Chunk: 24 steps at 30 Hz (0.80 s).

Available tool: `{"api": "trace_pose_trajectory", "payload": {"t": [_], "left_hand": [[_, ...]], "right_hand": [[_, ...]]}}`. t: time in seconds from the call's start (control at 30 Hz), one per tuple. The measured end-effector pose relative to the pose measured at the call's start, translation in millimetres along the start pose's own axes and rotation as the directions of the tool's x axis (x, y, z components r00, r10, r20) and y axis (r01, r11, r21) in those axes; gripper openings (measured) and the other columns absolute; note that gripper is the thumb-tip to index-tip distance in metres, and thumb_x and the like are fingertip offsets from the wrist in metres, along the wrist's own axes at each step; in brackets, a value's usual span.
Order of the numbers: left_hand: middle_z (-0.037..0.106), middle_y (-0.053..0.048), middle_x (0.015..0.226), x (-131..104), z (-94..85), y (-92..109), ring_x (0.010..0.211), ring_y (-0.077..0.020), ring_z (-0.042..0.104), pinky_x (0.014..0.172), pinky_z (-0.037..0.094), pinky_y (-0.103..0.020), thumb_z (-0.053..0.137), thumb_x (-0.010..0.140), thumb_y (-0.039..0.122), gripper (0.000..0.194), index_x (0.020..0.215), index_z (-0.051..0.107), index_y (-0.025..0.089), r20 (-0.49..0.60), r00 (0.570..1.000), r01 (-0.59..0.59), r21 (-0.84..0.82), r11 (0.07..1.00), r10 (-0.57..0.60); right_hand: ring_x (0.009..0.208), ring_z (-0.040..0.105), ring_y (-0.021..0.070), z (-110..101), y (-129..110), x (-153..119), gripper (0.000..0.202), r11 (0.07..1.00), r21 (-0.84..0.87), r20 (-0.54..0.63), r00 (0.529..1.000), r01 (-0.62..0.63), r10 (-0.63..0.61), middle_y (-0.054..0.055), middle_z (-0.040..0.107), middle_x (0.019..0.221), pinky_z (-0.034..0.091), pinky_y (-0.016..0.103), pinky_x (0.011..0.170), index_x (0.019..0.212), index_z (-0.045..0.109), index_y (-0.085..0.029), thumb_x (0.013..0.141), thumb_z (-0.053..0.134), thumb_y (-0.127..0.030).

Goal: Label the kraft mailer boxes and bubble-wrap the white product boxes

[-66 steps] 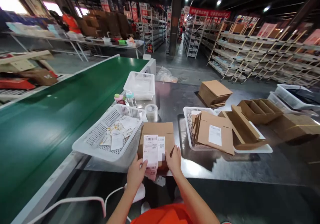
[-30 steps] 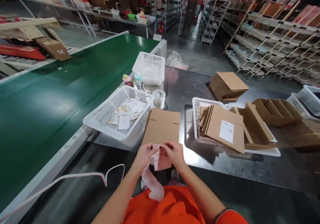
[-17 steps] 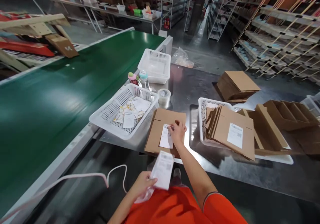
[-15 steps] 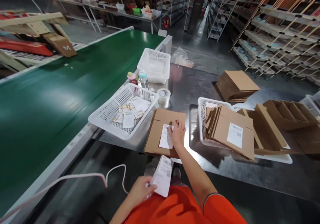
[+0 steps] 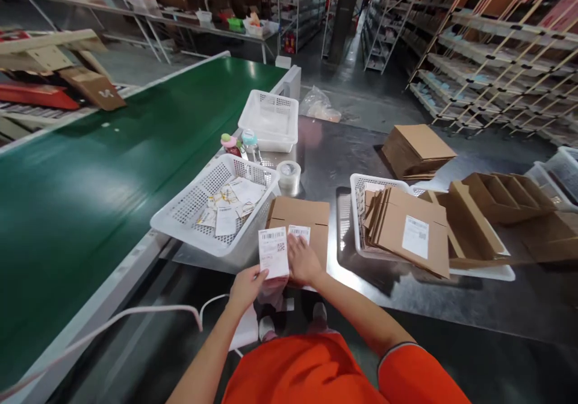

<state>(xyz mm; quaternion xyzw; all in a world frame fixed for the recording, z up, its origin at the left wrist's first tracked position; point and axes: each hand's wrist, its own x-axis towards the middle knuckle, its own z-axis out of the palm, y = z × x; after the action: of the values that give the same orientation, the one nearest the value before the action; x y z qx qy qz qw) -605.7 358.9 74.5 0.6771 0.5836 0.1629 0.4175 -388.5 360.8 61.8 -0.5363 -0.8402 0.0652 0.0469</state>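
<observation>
My left hand (image 5: 247, 286) pinches a white stack of shipping labels (image 5: 273, 253), printed with a barcode and a small square code. The stack is held up over the left front part of a flat folded cardboard box (image 5: 318, 216) at the table's front edge. My right hand (image 5: 303, 261) lies on that box with its fingers stretched out. Its fingertips press on a second shipping label (image 5: 300, 231), which is on the cardboard and partly hidden under the hand.
Left of the box, a white basket (image 5: 180, 214) holds papers and packets. A tape roll (image 5: 289, 176), two bottles and a white basket (image 5: 271, 140) stand behind. At right are labelled flat boxes (image 5: 406, 217) and a cardboard stack (image 5: 418, 148). A green conveyor belt (image 5: 149, 145) runs along the left.
My left hand has raised the label stack from near my body to over the box. My right hand has moved left and down onto the label, its fingers now flatter. The view has shifted slightly.
</observation>
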Motion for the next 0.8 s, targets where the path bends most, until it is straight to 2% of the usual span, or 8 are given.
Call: {"api": "trace_pose_trajectory", "payload": {"t": [0.1,0.17,0.27,0.33,0.47,0.57,0.67,0.8], "left_hand": [[0.074,-0.010,0.114,0,3.1,0,0.108,-0.0278,0.066,0.094,0.049,-0.035,0.048,0.082,0.042,0.039,0.095,0.077,0.019,-0.024,0.998,-0.054,0.021,0.998,0.054],[0.068,-0.011,0.126,4,5.0,3,0.123,-0.0290,0.058,0.101,0.046,-0.036,0.048,0.081,0.040,0.037,0.093,0.077,0.020,-0.099,0.991,-0.088,0.010,0.996,0.089],[0.069,-0.011,0.123,10,10.4,11,0.126,-0.0290,0.055,0.103,0.045,-0.038,0.048,0.080,0.038,0.036,0.089,0.077,0.019,-0.124,0.988,-0.102,-0.047,0.994,0.095],[0.071,-0.011,0.119,10,15.9,17,0.122,-0.0283,0.058,0.102,0.045,-0.039,0.048,0.080,0.038,0.035,0.087,0.077,0.019,-0.119,0.987,-0.113,-0.071,0.991,0.104],[0.064,-0.013,0.131,-10,25.1,43,0.128,-0.0323,0.053,0.102,0.045,-0.041,0.051,0.078,0.039,0.033,0.084,0.076,0.019,-0.204,0.971,-0.136,-0.051,0.989,0.123],[0.068,-0.013,0.123,-35,24.6,71,0.121,-0.0321,0.058,0.100,0.047,-0.040,0.052,0.079,0.047,0.039,0.088,0.077,0.019,-0.209,0.957,-0.230,-0.133,0.964,0.200],[0.076,-0.009,0.101,-55,20.3,95,0.098,-0.0278,0.067,0.090,0.052,-0.037,0.053,0.081,0.052,0.042,0.089,0.078,0.019,-0.100,0.964,-0.265,-0.250,0.931,0.248],[0.077,-0.007,0.082,-63,21.5,107,0.082,-0.0249,0.068,0.077,0.054,-0.032,0.054,0.079,0.055,0.045,0.082,0.077,0.016,0.022,0.964,-0.246,-0.285,0.926,0.263]], "right_hand": [[0.148,0.023,0.0270,14,-11,-38,0.064,0.987,0.068,0.021,0.989,0.143,-0.145,0.017,0.037,0.154,0.013,0.048,0.122,0.149,0.035,-0.009,0.095,0.045,-0.042],[0.149,0.020,0.0308,20,-9,-54,0.068,0.984,0.095,-0.056,0.986,-0.151,0.157,0.021,0.031,0.156,0.015,0.053,0.120,0.150,0.031,-0.005,0.095,0.044,-0.044],[0.146,0.021,0.0425,26,-3,-58,0.074,0.712,0.210,-0.134,0.702,-0.670,0.699,0.032,0.024,0.155,0.022,0.064,0.113,0.148,0.029,0.004,0.093,0.046,-0.043],[0.143,0.027,0.0457,27,-4,-53,0.076,0.555,0.303,-0.089,0.557,-0.775,0.826,0.036,0.027,0.152,0.029,0.063,0.109,0.146,0.032,0.007,0.092,0.047,-0.044],[0.133,0.047,0.0369,14,-5,-53,0.072,0.450,0.477,-0.060,0.483,-0.755,0.874,0.027,0.048,0.143,0.044,0.045,0.103,0.146,0.036,-0.002,0.090,0.048,-0.046],[0.116,0.059,0.0294,-19,19,-81,0.068,0.464,0.706,-0.260,0.413,-0.535,0.873,0.015,0.062,0.130,0.050,0.039,0.095,0.144,0.042,-0.015,0.085,0.054,-0.048],[0.105,0.063,0.0262,-69,70,-140,0.070,0.491,0.806,-0.461,0.171,-0.330,0.871,0.011,0.067,0.118,0.050,0.039,0.090,0.138,0.048,-0.018,0.078,0.063,-0.051],[0.100,0.060,0.0305,-130,147,-222,0.069,0.302,0.781,-0.452,-0.160,-0.546,0.878,0.016,0.066,0.110,0.047,0.046,0.089,0.126,0.059,-0.013,0.068,0.071,-0.049]]}}
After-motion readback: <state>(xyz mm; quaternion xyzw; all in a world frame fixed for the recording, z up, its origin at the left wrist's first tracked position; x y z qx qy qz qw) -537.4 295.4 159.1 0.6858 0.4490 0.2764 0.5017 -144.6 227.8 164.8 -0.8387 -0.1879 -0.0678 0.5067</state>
